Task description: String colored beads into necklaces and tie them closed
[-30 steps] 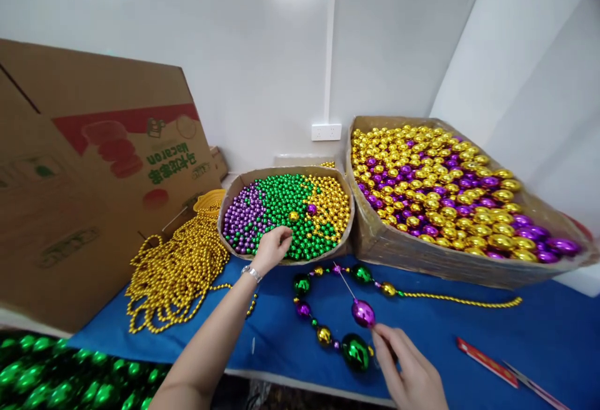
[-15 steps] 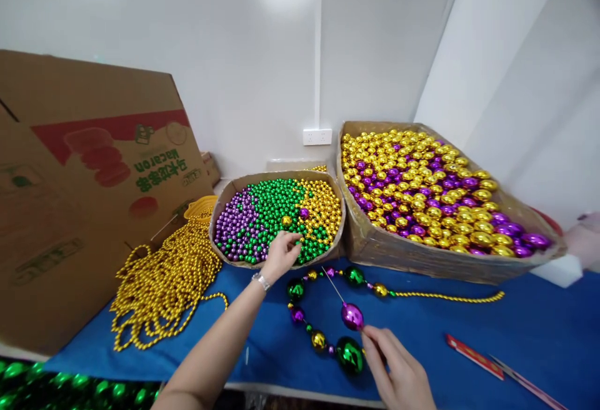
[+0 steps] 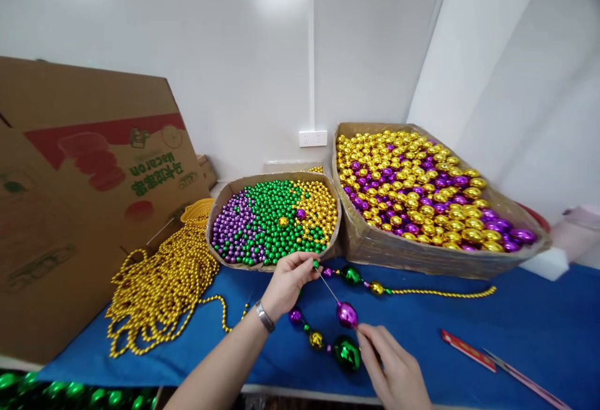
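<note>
My left hand [image 3: 290,282], with a metal-banded watch on its wrist, pinches a small green bead [image 3: 315,264] at the tip of a thin needle [image 3: 330,286]. A large shiny purple bead [image 3: 347,314] is threaded on that needle. At the bead's lower end my right hand [image 3: 391,363] is closed, its thumb and forefinger gripping the needle's lower end. On the blue cloth a strand curves round, with a big green bead [image 3: 347,353], a gold bead [image 3: 316,339] and other beads, partly hidden behind my left hand. It ends in a thin gold bead chain [image 3: 440,293].
A cardboard tray [image 3: 272,267] holds small purple, green and gold beads; a bigger box [image 3: 398,250] holds gold and purple ones. Gold bead strings [image 3: 159,297] lie left, by a tall carton [image 3: 94,210]. Scissors [image 3: 525,377] and a red packet [image 3: 469,350] lie right.
My left hand has come out of the bead tray towards me with a small green bead and brought it to the needle tip. My right hand keeps its hold.
</note>
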Tool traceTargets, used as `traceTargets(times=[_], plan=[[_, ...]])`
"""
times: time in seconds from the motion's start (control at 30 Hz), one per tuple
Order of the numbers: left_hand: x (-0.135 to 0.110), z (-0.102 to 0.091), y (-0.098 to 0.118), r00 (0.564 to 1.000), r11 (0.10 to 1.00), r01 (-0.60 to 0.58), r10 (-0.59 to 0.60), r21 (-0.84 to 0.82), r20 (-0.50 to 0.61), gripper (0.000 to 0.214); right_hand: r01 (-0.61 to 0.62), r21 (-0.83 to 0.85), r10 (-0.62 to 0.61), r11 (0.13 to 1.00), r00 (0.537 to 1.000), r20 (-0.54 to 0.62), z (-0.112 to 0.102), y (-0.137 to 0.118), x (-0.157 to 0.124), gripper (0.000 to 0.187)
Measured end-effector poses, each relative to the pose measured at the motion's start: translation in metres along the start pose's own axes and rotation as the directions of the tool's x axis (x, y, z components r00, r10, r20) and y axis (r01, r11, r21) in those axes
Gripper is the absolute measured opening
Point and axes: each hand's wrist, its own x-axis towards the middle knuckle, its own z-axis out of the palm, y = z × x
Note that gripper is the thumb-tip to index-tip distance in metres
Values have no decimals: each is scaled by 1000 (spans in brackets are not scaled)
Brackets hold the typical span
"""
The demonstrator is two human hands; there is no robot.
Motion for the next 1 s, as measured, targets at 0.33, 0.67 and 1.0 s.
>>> traceTargets(times=[0.33, 0.67, 1.0], plan=[[-9, 2, -11, 989, 972, -141, 127, 189, 81, 35, 4, -5, -4, 1000, 1000, -24, 8, 7, -4, 19], [68, -24, 7, 917, 522, -287, 392, 803, 73, 20, -26, -50, 22, 998, 998, -65, 3, 21, -6, 16], [128, -61, 37, 872, 122, -84, 490, 989, 13, 20, 13, -74, -20, 997, 996, -92, -2, 24, -3, 17]])
